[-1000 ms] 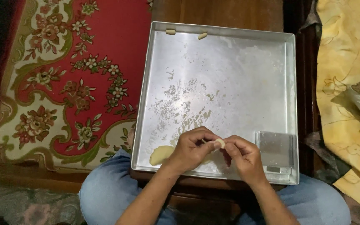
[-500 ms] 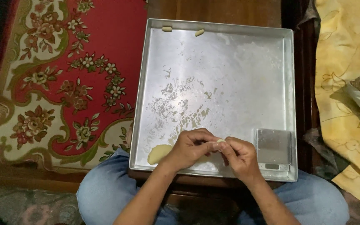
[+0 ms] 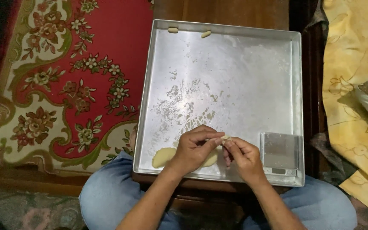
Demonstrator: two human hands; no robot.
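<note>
Both hands meet over a metal tray [image 3: 235,85]. The left hand [image 3: 192,151] and right hand [image 3: 243,157] each close a fingertip grip on a small dough piece [image 3: 225,137]. A flat dough lump [image 3: 162,156] lies beneath.

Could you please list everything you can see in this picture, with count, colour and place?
Baking tray: one, silver, on the lap and dark wood.
Shaped dough pieces: two, pale, at the tray's far edge.
Dough lump: one, pale yellow, tray's near left, partly under the left hand.
Small dough piece: one, pale, pinched between both hands.
Digital scale: one, silver, tray's near right corner.
Carpet: one, red, floral, left.
Cloth: one, yellow, right.
Left hand; right hand: over the tray's near edge.
</note>
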